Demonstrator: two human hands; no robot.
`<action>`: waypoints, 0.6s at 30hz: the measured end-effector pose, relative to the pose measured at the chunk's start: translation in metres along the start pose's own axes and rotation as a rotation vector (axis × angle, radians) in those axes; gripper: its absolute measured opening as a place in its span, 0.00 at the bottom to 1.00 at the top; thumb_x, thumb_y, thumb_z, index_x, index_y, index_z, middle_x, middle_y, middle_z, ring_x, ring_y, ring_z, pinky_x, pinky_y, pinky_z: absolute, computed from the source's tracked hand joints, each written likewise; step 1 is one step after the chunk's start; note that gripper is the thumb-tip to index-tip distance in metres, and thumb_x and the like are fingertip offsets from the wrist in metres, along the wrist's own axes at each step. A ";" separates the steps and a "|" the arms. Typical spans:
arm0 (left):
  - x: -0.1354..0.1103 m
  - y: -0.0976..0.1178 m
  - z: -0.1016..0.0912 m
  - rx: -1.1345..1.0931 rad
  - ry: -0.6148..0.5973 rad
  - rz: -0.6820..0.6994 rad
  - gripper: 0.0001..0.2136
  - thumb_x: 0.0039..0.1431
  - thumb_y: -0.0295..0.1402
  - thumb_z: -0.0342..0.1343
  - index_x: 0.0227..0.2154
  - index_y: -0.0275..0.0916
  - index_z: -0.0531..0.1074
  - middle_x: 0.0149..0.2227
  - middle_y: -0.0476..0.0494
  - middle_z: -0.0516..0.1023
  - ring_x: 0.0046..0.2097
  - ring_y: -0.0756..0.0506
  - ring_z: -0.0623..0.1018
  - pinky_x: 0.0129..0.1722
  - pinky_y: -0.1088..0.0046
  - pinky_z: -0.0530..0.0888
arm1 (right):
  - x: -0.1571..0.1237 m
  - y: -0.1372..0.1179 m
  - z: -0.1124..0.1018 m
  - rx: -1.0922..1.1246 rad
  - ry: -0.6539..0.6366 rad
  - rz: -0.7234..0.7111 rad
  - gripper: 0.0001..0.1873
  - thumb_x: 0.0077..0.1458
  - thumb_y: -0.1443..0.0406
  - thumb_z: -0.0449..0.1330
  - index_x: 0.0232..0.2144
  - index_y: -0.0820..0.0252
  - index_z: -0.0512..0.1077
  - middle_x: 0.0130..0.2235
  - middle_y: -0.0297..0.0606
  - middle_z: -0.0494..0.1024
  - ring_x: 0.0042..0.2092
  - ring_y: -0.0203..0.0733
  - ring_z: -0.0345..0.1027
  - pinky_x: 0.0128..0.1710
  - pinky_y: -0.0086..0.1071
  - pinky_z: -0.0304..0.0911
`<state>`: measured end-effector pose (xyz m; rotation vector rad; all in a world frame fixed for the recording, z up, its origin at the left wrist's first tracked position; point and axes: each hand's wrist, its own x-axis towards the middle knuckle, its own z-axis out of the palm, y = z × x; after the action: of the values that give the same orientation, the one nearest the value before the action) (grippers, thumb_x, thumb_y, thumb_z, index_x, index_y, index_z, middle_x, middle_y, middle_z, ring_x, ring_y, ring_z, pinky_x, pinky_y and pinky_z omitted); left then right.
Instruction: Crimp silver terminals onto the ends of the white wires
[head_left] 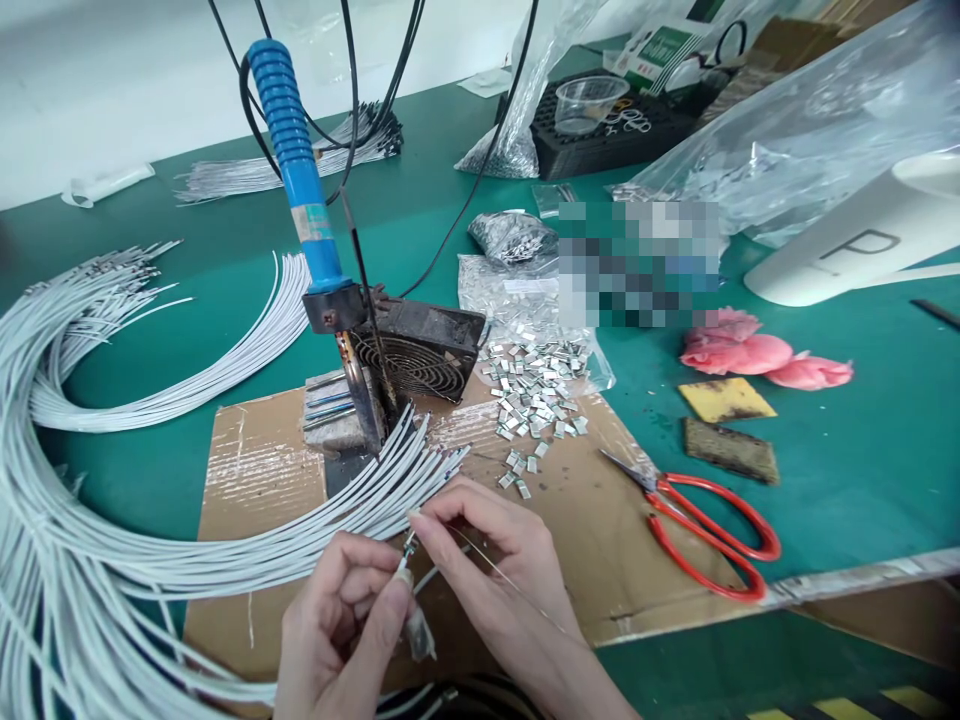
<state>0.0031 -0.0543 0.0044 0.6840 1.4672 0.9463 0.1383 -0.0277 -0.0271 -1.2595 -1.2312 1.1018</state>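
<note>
My left hand (341,615) is at the bottom centre, its thumb and fingers pinched on the end of a thin white wire (403,562). My right hand (499,560) meets it from the right; its fingertips pinch a small metal terminal at the wire's tip (409,543), and a thin strand of solder wire (510,580) runs across its back. Both hands hover over a taped cardboard sheet (255,470). A large bundle of white wires (90,520) curves in from the left, its ends fanned out just above my hands. A pile of small metal terminals (536,390) lies beyond my right hand.
A blue-handled soldering iron (300,190) stands in a holder in front of a small black fan (420,350). Red-handled scissors (705,530) lie at the right of the cardboard. Pink rags (750,355), sponge pieces (727,400), plastic bags (810,130) and a black tray (600,135) sit behind on the green table (862,470).
</note>
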 end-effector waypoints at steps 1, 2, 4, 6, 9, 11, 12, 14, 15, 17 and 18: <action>0.001 -0.002 0.000 0.010 0.006 0.010 0.23 0.44 0.53 0.74 0.29 0.38 0.75 0.19 0.54 0.75 0.21 0.56 0.65 0.23 0.82 0.63 | 0.000 0.000 0.000 0.004 -0.002 0.003 0.14 0.63 0.65 0.62 0.23 0.60 0.73 0.26 0.30 0.72 0.29 0.33 0.65 0.29 0.25 0.60; 0.001 -0.004 0.000 0.031 0.016 0.034 0.23 0.44 0.53 0.73 0.29 0.39 0.75 0.19 0.55 0.75 0.20 0.56 0.65 0.23 0.83 0.63 | -0.001 0.000 0.001 0.008 0.000 0.007 0.14 0.63 0.65 0.62 0.23 0.60 0.73 0.26 0.30 0.72 0.29 0.33 0.65 0.29 0.25 0.60; 0.002 -0.009 -0.001 0.102 0.037 0.103 0.22 0.45 0.53 0.73 0.28 0.39 0.75 0.19 0.55 0.74 0.21 0.56 0.66 0.23 0.84 0.63 | -0.002 0.000 0.001 0.008 0.004 0.011 0.14 0.62 0.65 0.63 0.23 0.60 0.74 0.26 0.30 0.72 0.29 0.33 0.66 0.29 0.25 0.61; 0.004 -0.014 -0.005 0.179 0.050 0.149 0.20 0.49 0.51 0.71 0.25 0.39 0.75 0.18 0.54 0.73 0.20 0.55 0.67 0.22 0.83 0.64 | -0.002 0.000 -0.002 0.004 0.023 -0.001 0.13 0.62 0.65 0.64 0.24 0.59 0.75 0.26 0.30 0.74 0.29 0.33 0.67 0.29 0.26 0.62; 0.007 -0.020 -0.016 0.293 0.032 0.207 0.14 0.56 0.44 0.67 0.25 0.40 0.76 0.18 0.54 0.73 0.19 0.53 0.69 0.21 0.81 0.67 | -0.002 0.003 -0.016 0.054 0.090 -0.046 0.11 0.65 0.62 0.62 0.32 0.57 0.81 0.31 0.33 0.79 0.32 0.35 0.71 0.33 0.27 0.65; 0.012 -0.024 -0.025 0.435 -0.003 0.348 0.08 0.58 0.37 0.66 0.27 0.41 0.78 0.21 0.52 0.77 0.22 0.51 0.73 0.24 0.80 0.71 | -0.002 0.008 -0.030 0.134 0.165 -0.051 0.16 0.68 0.57 0.57 0.39 0.53 0.84 0.35 0.35 0.83 0.35 0.37 0.74 0.37 0.28 0.68; 0.014 -0.025 -0.029 0.516 -0.033 0.447 0.04 0.59 0.34 0.65 0.29 0.42 0.79 0.23 0.51 0.78 0.25 0.50 0.76 0.27 0.79 0.73 | -0.001 0.012 -0.038 0.186 0.221 -0.032 0.20 0.70 0.54 0.54 0.39 0.53 0.85 0.36 0.36 0.84 0.36 0.38 0.75 0.38 0.30 0.69; 0.020 -0.030 -0.034 0.646 -0.065 0.666 0.03 0.59 0.28 0.64 0.31 0.43 0.79 0.27 0.51 0.80 0.30 0.49 0.78 0.33 0.78 0.74 | 0.001 0.021 -0.052 0.276 0.339 0.029 0.28 0.70 0.48 0.50 0.37 0.53 0.86 0.35 0.38 0.86 0.35 0.40 0.76 0.36 0.31 0.70; 0.021 -0.032 -0.036 0.691 -0.080 0.751 0.04 0.59 0.26 0.64 0.32 0.44 0.79 0.29 0.50 0.81 0.31 0.48 0.78 0.33 0.78 0.74 | 0.001 0.025 -0.057 0.299 0.385 0.049 0.30 0.69 0.47 0.49 0.36 0.54 0.86 0.34 0.39 0.86 0.34 0.40 0.75 0.34 0.31 0.70; 0.023 -0.036 -0.038 0.745 -0.096 0.827 0.05 0.60 0.25 0.63 0.34 0.43 0.79 0.33 0.49 0.81 0.31 0.49 0.79 0.30 0.78 0.73 | 0.001 0.033 -0.064 0.310 0.442 0.065 0.31 0.68 0.45 0.49 0.33 0.54 0.86 0.30 0.38 0.84 0.31 0.39 0.74 0.31 0.30 0.69; 0.022 -0.038 -0.039 0.769 -0.111 0.821 0.05 0.61 0.26 0.63 0.35 0.43 0.78 0.34 0.48 0.81 0.29 0.49 0.78 0.27 0.78 0.72 | 0.001 0.036 -0.066 0.305 0.455 0.065 0.32 0.68 0.45 0.50 0.32 0.54 0.86 0.28 0.37 0.83 0.30 0.38 0.73 0.30 0.29 0.68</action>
<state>-0.0337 -0.0608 -0.0407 1.9723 1.4449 0.8864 0.2063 -0.0300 -0.0583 -1.2306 -0.6588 0.9373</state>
